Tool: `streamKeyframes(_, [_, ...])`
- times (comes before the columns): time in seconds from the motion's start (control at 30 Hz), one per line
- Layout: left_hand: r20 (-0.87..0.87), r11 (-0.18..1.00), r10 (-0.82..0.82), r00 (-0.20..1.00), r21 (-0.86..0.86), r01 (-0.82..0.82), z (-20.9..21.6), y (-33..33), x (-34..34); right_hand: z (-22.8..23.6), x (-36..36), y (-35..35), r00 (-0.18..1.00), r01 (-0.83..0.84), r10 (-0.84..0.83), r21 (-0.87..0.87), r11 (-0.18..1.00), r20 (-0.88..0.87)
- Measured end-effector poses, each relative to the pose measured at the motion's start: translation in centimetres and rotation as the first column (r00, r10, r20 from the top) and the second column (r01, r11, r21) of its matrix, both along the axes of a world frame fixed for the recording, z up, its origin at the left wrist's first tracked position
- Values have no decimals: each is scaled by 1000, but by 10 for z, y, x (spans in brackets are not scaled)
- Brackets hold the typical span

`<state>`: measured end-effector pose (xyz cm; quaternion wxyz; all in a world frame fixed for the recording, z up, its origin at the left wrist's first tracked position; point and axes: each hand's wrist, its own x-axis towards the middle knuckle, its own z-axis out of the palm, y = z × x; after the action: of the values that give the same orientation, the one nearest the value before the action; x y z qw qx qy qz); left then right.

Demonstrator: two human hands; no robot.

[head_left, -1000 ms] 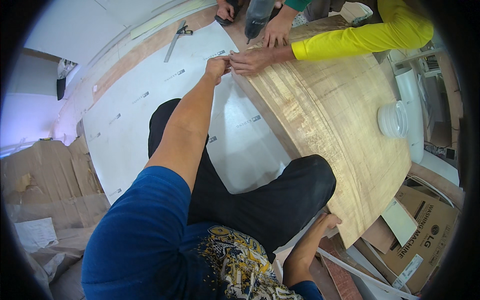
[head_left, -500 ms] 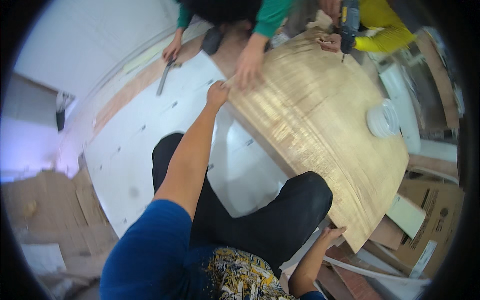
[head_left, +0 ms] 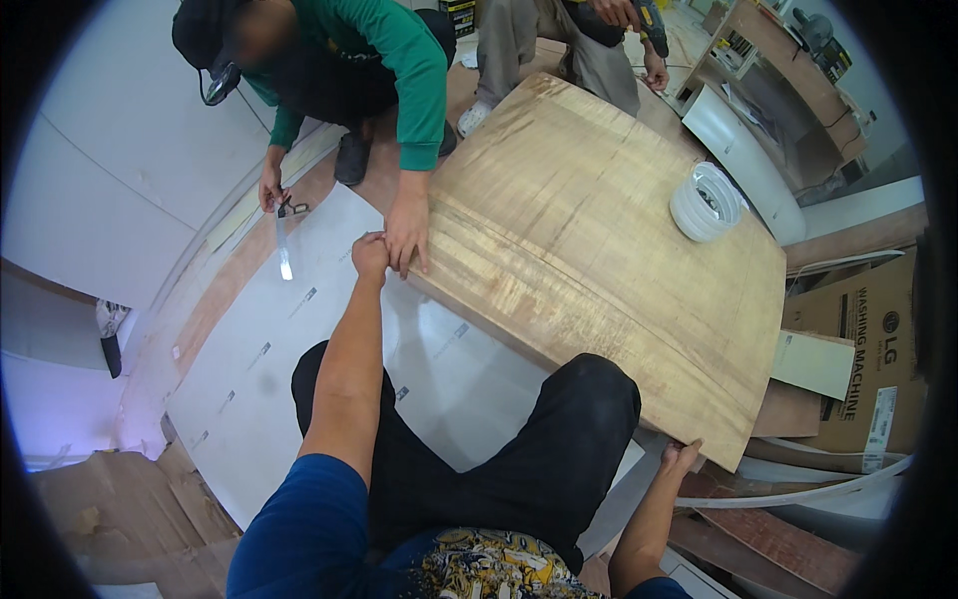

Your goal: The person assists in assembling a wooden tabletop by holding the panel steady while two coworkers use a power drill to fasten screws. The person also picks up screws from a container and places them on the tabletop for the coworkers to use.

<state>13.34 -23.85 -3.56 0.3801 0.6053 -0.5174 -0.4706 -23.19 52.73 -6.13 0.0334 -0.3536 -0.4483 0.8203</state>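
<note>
A large wooden panel [head_left: 589, 240] with a thick edge lies tilted across the right of my view. My left hand [head_left: 369, 257] is closed around its far-left corner. My right hand [head_left: 682, 456] grips its near edge by the right corner, fingers partly hidden underneath. Right beside my left hand, a co-worker's hand [head_left: 407, 225] presses on the same corner. That person's other hand holds a tool with a dark handle and a flat pale blade [head_left: 283, 250]. On the panel stands a clear plastic tub [head_left: 706, 203] with small dark pieces inside.
A white sheet [head_left: 289, 359] lies on the floor below the panel, left of my knees. A second person behind the panel holds a power drill [head_left: 653, 28]. Wood offcuts [head_left: 788, 544] and a cardboard box [head_left: 883, 339] crowd the right side. Brown cardboard [head_left: 120, 509] lies lower left.
The co-worker's hand, blurred above the corner before, now rests on it. The drill has withdrawn from over the panel toward the back. My view has shifted; both my hands keep their hold.
</note>
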Motion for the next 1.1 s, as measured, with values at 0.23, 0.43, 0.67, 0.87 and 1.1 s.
streamKeyframes(0.23, [258, 987, 134, 957, -121, -106, 24, 26, 7, -4, -3, 8, 997, -77, 77, -77, 994, -14])
streamKeyframes(0.43, [-170, 838, 371, 913, 485, -250, 55, 82, -23, -17, -11, 29, 994, -101, 104, 155, 983, -13])
streamKeyframes(0.67, [-530, 801, 422, 736, 598, -28, 44, 181, -66, 1, 3, 9, 985, -163, 143, 252, 954, 96])
streamKeyframes(0.87, [-587, 820, 473, 656, 566, -84, 16, 204, -70, 6, 17, -10, 994, -101, 107, 130, 986, -37])
streamKeyframes(1.1, [-480, 898, 270, 835, 438, -39, -7, 198, -72, 19, 43, -50, 992, 2, 4, 51, 999, -126])
